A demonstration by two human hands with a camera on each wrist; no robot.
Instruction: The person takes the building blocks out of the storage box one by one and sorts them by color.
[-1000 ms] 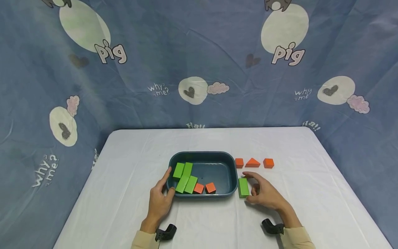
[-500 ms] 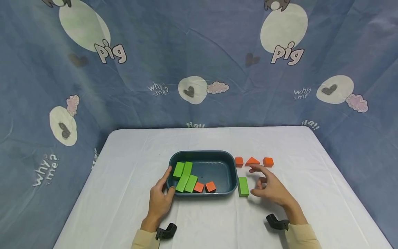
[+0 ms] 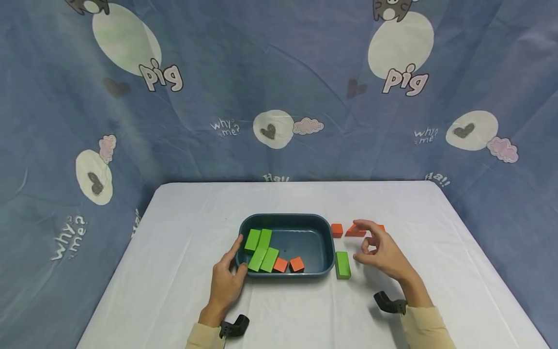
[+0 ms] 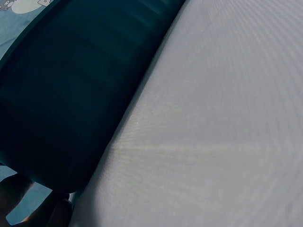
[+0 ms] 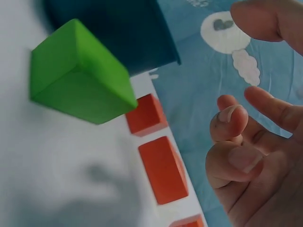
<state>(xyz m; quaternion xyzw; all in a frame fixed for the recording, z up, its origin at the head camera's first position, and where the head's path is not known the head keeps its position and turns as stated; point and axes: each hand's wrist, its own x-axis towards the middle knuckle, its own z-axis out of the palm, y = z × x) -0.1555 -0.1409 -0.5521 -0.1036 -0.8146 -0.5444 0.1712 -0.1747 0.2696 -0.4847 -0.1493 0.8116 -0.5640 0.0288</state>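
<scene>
Left hand: the left hand (image 3: pixel 225 283) lies on the table (image 3: pixel 183 271), and its fingers touch the near left corner of the tub (image 3: pixel 330 242) — thumb on one side, fingers up the wall, not curled round it.
Right hand: the right hand (image 3: pixel 381 254) is up off the table, loose and holding nothing. Its first finger and thumb stick out — the other fingers bend a little.
Green block: a green block (image 3: pixel 342 264) lies just left of the right hand, close by the tub's right wall.
Orange blocks: past the fingertips sit an orange cube (image 3: pixel 336 230), an orange wedge (image 3: pixel 354 231) and one more orange block (image 3: pixel 380 227), partly hidden by the hand.
Tub: inside, near the left hand, lie green blocks (image 3: pixel 260 248) and two orange cubes (image 3: pixel 288 264).
</scene>
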